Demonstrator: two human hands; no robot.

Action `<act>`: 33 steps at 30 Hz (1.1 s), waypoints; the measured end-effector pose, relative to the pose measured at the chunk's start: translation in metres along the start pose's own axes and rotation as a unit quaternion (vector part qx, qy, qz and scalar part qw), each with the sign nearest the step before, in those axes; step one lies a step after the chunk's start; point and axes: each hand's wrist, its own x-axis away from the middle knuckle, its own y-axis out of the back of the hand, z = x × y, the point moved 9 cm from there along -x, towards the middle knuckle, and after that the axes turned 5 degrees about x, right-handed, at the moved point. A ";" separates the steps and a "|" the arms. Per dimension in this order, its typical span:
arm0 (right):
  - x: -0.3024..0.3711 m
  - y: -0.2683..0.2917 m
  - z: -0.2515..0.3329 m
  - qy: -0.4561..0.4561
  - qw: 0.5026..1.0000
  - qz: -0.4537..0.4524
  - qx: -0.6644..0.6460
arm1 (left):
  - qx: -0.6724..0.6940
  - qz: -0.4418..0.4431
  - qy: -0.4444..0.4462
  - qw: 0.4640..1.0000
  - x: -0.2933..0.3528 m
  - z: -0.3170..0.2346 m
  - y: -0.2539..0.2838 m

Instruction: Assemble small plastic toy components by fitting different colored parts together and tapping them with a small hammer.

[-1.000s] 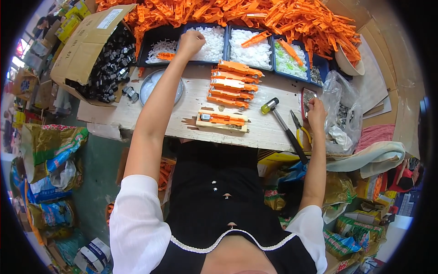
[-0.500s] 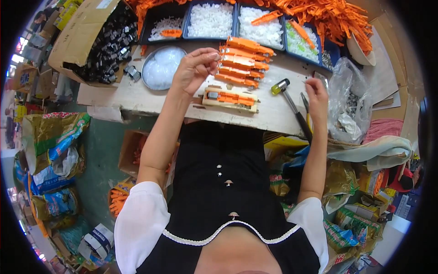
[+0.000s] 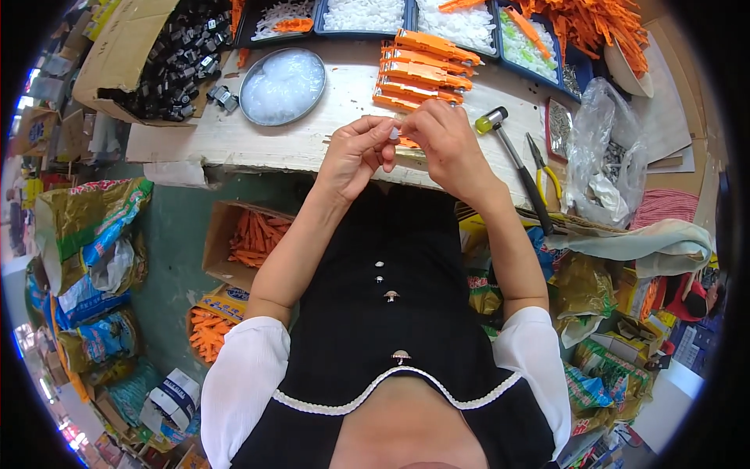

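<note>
My left hand [image 3: 353, 159] is closed in a pinch on a small whitish plastic piece [image 3: 394, 134], over the near edge of the workbench. My right hand [image 3: 451, 152] meets it there with fingers pressed together; what they hold, if anything, is hidden. Under the hands, an orange part [image 3: 408, 143] shows only in a sliver. Just beyond lie several long orange plastic parts [image 3: 426, 72] with metal bits, side by side. Left of them stands a round metal dish [image 3: 283, 87] with a translucent white mass in it.
Bins of small white pieces [image 3: 366, 17] line the bench's back. A carton of black parts [image 3: 117, 66] stands left. At right lie a hammer [image 3: 516, 160], yellow-handled pliers [image 3: 545, 172] and a clear plastic bag [image 3: 605, 156]. Orange parts heap [image 3: 594, 35] back right.
My right hand has come left from beside the pliers to meet my left hand. The left has moved right and nearer to me. Together they now cover most of the cream fixture.
</note>
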 end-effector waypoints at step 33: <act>0.015 -0.032 -0.018 -0.116 0.983 -0.058 -0.133 | -0.059 0.023 -0.048 0.997 0.013 -0.006 0.013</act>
